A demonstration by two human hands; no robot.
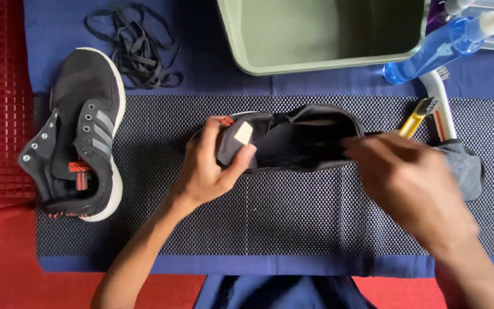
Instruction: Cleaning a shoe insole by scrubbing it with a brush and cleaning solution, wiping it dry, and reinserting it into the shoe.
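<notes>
My left hand grips the tongue end of a black sneaker that lies on its side on the dark mesh mat, its opening turned towards me. My right hand, blurred, rests at the shoe's heel rim with its fingers on the edge; whether it pinches anything I cannot tell. A small pale tag shows on the tongue by my left thumb.
A second black sneaker, unlaced, lies at the left of the mat. Black laces are piled on the blue cloth. A green tub stands at the back, with a blue spray bottle, brushes and a grey cloth at right.
</notes>
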